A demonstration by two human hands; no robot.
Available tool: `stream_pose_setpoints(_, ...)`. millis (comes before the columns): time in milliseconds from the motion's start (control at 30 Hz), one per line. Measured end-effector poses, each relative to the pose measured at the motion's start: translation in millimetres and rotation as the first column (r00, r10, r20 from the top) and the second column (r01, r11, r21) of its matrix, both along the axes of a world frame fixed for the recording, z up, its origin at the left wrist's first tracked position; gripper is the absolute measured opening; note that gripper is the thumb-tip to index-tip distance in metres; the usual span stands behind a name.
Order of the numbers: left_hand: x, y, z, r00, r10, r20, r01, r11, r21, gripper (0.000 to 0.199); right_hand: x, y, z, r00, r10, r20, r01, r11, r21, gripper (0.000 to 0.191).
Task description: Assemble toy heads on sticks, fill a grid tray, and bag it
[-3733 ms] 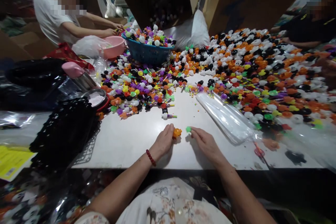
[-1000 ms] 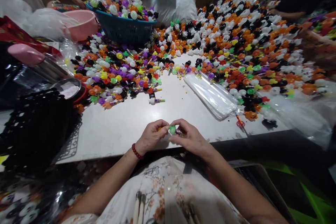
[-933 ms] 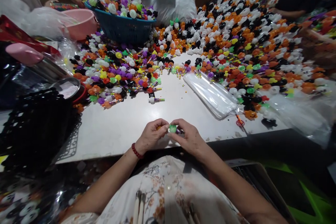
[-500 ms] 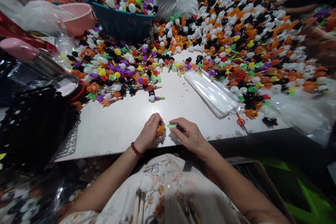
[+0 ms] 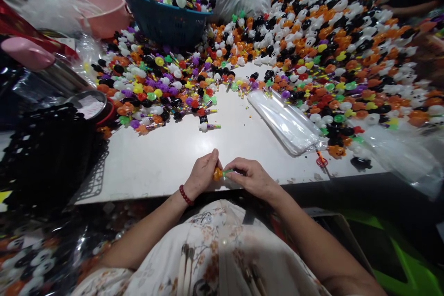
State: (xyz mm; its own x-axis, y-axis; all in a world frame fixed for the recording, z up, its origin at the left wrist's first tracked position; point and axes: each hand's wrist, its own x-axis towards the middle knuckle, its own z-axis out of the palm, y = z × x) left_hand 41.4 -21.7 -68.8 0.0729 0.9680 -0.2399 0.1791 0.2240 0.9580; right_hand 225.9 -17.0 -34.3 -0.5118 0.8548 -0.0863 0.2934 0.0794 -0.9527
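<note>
Near the front edge of the white table [image 5: 166, 157], my left hand [image 5: 203, 173] is closed around an orange plastic piece [image 5: 218, 174], whose rounded end sticks out past the fingers. My right hand [image 5: 251, 178] pinches a small green plastic piece [image 5: 227, 172] between thumb and fingertips. The green piece meets the orange one, end to end as far as I can see. The right fingers hide most of what they hold. Beyond the hands, a small toy with a white top and a purple-yellow tube [image 5: 210, 126] lies on the table.
A heap of small coloured toys [image 5: 312, 32] spreads across the back and right. Behind it stands a full blue basket [image 5: 163, 21]. Clear plastic bags [image 5: 284, 122] lie right of centre. On the left are a pink basin [image 5: 107, 16] and black lattice pieces [image 5: 45, 162].
My two hands have come closer together, and the green piece now meets the orange one, where a gap showed before. The view has shifted slightly.
</note>
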Motion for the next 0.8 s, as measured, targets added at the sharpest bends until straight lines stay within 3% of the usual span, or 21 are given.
stream_pose_setpoints(133, 0, -1, 0.3, 0.996, -0.048, -0.077, 0.051, 0.998, 0.030, 0.066, 1, -1, -5.9, 1.000, 0.008, 0.000, -0.008, 0.989, -0.146, 0.010)
stream_pose_setpoints(400, 2, 2, 3.2, 0.994, -0.109, 0.000, 0.109, 0.992, -0.065, 0.068, -5, -4, -11.8, 0.991, -0.051, -0.120, 0.006, 0.937, -0.349, 0.021)
stream_pose_setpoints(633, 6, -1, -6.3, 1.000, 0.006, -0.007, -0.007, 0.997, -0.081, 0.066, -19, -5, -16.6, 0.977, -0.103, -0.186, 0.034, 0.939, -0.342, 0.021)
stream_pose_setpoints(800, 2, 12, -5.3, 0.973, 0.002, 0.232, 0.051, 0.974, -0.219, 0.066, -22, 11, -23.0, 0.914, -0.072, -0.399, -0.119, 0.893, -0.434, 0.030)
